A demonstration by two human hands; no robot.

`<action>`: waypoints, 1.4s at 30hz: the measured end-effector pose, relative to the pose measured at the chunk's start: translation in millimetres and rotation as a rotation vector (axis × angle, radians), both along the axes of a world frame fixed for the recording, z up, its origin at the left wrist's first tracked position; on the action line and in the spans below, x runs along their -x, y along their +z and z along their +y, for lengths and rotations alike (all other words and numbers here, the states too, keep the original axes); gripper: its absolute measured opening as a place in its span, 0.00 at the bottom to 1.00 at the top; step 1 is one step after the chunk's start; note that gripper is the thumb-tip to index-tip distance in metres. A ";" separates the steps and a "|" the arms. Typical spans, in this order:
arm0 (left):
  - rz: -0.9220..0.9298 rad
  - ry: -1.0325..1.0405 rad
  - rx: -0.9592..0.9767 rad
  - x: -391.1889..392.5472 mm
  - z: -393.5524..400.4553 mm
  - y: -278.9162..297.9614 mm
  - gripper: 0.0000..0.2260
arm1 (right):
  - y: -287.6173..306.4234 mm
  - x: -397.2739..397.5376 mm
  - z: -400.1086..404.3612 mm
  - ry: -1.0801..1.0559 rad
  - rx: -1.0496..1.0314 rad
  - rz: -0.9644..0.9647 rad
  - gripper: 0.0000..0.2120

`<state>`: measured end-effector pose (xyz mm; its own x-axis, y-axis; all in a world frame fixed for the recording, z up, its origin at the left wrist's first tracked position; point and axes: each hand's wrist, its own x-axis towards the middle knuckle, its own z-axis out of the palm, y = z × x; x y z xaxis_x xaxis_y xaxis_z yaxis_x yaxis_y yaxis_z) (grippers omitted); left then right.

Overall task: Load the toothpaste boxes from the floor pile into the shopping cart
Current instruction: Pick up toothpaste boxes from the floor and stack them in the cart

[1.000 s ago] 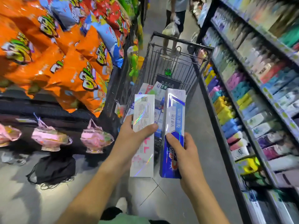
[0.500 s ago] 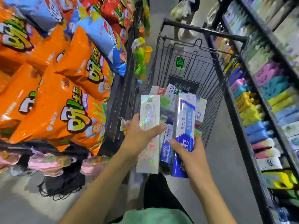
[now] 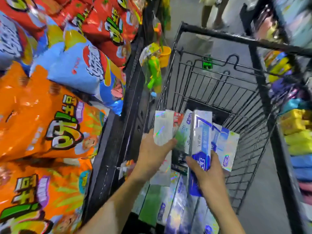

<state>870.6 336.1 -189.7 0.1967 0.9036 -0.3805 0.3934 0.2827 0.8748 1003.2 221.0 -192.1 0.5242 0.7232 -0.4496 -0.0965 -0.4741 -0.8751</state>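
My left hand [image 3: 152,154] grips a white holographic toothpaste box [image 3: 163,127] upright over the near left part of the black wire shopping cart [image 3: 219,36]. My right hand [image 3: 208,173] grips a blue and white toothpaste box [image 3: 200,137] beside it, also upright over the cart. Several more toothpaste boxes [image 3: 179,205] lie stacked inside the cart under and behind my hands, some leaning against the right wall [image 3: 227,149]. The floor pile is out of view.
Large orange, blue and red snack bags [image 3: 50,125] fill the rack on the left. A green toy [image 3: 153,73] hangs at the rack's end beside the cart. Shelves of coloured packs [image 3: 297,132] run along the right. A person's legs [image 3: 212,12] stand beyond the cart.
I have stepped closer to the cart; both hands have carried their boxes forward from in front of the cart to over its basket. The view is blurred by motion.
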 end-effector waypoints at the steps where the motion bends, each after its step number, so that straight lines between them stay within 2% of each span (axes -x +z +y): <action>1: 0.015 0.003 -0.011 -6.0 10.6 -6.2 0.14 | -6.5 -4.3 10.1 -0.004 0.014 -0.022 0.16; 4: 0.075 0.012 -0.029 -18.6 35.8 -26.2 0.09 | -34.0 -14.1 34.4 -0.002 0.078 -0.142 0.16; 7: 0.112 -0.005 -0.031 -22.8 57.6 -41.8 0.13 | -59.0 -17.8 59.6 0.009 0.124 -0.225 0.30; 8: 0.115 -0.005 -0.034 -21.3 63.6 -45.4 0.14 | -68.8 -19.0 67.5 0.016 0.142 -0.259 0.32; 10: 0.126 -0.014 -0.042 -15.4 73.8 -51.4 0.13 | -89.4 -19.4 84.2 0.069 0.200 -0.339 0.28; 15: 0.231 -0.020 -0.087 -6.8 94.4 -67.9 0.20 | -136.0 -18.6 127.1 0.155 0.300 -0.443 0.24; 19: 0.254 -0.007 -0.092 -0.8 106.7 -78.9 0.23 | -157.5 -18.0 167.0 0.176 0.361 -0.430 0.26; 22: 0.245 0.012 -0.097 1.2 109.4 -83.0 0.28 | -169.4 -16.6 187.2 0.184 0.394 -0.443 0.27; 25: 0.236 -0.001 -0.100 5.3 108.9 -89.0 0.29 | -182.1 -11.5 197.2 0.213 0.450 -0.484 0.31; 29: 0.175 -0.008 -0.005 11.8 108.7 -94.3 0.33 | -192.4 -9.6 203.9 0.265 0.552 -0.544 0.33; 34: 0.129 -0.005 0.036 18.1 109.6 -99.3 0.24 | -200.6 -10.5 212.2 0.279 0.615 -0.551 0.35; 42: 0.176 -0.044 -0.068 18.0 106.5 -101.5 0.22 | -206.7 -12.7 202.2 0.261 0.528 -0.540 0.33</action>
